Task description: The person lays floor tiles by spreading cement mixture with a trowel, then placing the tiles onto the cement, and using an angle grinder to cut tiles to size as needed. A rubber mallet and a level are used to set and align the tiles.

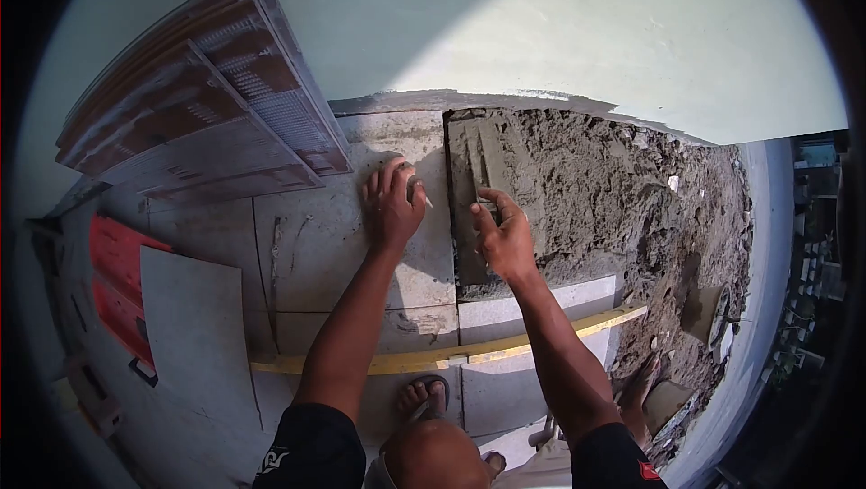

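Note:
My left hand rests on a pale floor tile, fingers bent. By its thumb shows a small pale pointed thing, too small to name. Just over the edge of the wet mortar is my right hand; its thumb and index finger stick out with a gap between them, the other fingers curl under, and I see nothing in it. The mortar bed borders the laid tile, with smooth trowelled strips along its left side. Below both forearms a yellow straightedge lies across the tiles.
Tiles stand stacked against the pale wall at upper left. A loose tile leans by a red plastic object. Rough soil and rubble run along the right, beside a low wall edge. My knee is at the bottom.

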Available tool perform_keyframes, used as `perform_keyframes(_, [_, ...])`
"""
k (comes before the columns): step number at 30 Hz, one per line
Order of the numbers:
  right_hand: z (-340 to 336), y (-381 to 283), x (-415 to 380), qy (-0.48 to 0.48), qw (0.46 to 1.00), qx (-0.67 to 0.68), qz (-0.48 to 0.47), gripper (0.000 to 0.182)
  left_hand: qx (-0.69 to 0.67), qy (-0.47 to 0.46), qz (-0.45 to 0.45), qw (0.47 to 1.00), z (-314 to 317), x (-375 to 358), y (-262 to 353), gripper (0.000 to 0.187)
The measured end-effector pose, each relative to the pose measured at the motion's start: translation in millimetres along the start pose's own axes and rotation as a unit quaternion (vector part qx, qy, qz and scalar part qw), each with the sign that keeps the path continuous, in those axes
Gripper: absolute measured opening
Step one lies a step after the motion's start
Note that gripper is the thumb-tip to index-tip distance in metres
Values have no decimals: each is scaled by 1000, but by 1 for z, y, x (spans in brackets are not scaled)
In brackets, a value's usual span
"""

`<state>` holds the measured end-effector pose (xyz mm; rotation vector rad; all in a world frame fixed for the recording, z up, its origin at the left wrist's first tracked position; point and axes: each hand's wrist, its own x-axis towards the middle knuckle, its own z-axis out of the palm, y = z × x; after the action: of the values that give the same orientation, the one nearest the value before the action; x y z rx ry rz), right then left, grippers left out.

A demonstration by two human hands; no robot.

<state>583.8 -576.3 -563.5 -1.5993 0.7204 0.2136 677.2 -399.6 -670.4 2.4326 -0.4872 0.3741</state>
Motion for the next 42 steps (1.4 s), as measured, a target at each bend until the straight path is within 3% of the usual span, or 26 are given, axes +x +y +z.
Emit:
perform_keyframes(2, [9, 22, 25, 87, 955, -228, -168, 43, 0, 4, 2, 1000, 0, 1, -1, 27])
perform_keyframes(3, [15, 6, 20, 104, 944, -256, -181, 38, 1, 6, 4, 1000, 0, 0, -1, 28])
perform_keyframes(7, [19, 0, -7, 31, 938, -324, -115, 30, 8, -3, -1, 1000, 0, -3, -1, 26])
perform_keyframes(11, [19, 19, -100, 9, 897, -436, -66, 25, 26, 1, -5, 1000, 0, 1, 0, 25])
perform_keyframes(13, [10, 30, -138, -38, 911, -411, 15, 26, 31, -2, -13, 999, 0, -1, 0, 25])
perform_keyframes(18, [-30, 16, -161, -32, 945, -325, 14, 42, 6, 16, -5, 1000, 4, -3, -5, 24])
perform_keyframes(19, [-34, 12, -157, 5, 957, -287, -41, 41, 6, 16, -5, 1000, 3, -4, -5, 24])
perform_keyframes(20, [-36, -8, -148, 11, 964, -267, 0, 42, 13, 18, -4, 1000, 2, -3, -4, 24])
perform_keyframes(22, [-40, -2, -117, 52, 963, -239, -115, 45, 16, 22, 1, 1000, 3, -3, -1, 24])
perform_keyframes(23, [-41, 6, -96, 56, 962, -238, -118, 45, 10, 24, -1, 1000, 4, -3, -1, 24])
perform_keyframes(26, [-37, 31, -36, 118, 945, -239, -188, 54, 4, 28, 8, 1000, 3, -3, -2, 24])
perform_keyframes(30, [-16, 24, 0, 91, 956, -254, -115, 59, -3, 0, -6, 1000, -4, 0, 1, 23])
perform_keyframes(34, [-9, 3, 18, 62, 928, -366, -18, 60, -28, 2, 0, 1000, 0, 1, -1, 20])
perform_keyframes(38, [-59, 44, 18, 156, 892, -417, -73, 54, -29, -7, 13, 999, 5, 2, -6, 21])
perform_keyframes(42, [-123, 64, 19, 219, 876, -425, -69, 49, -32, -13, 19, 999, 3, -4, -9, 21])
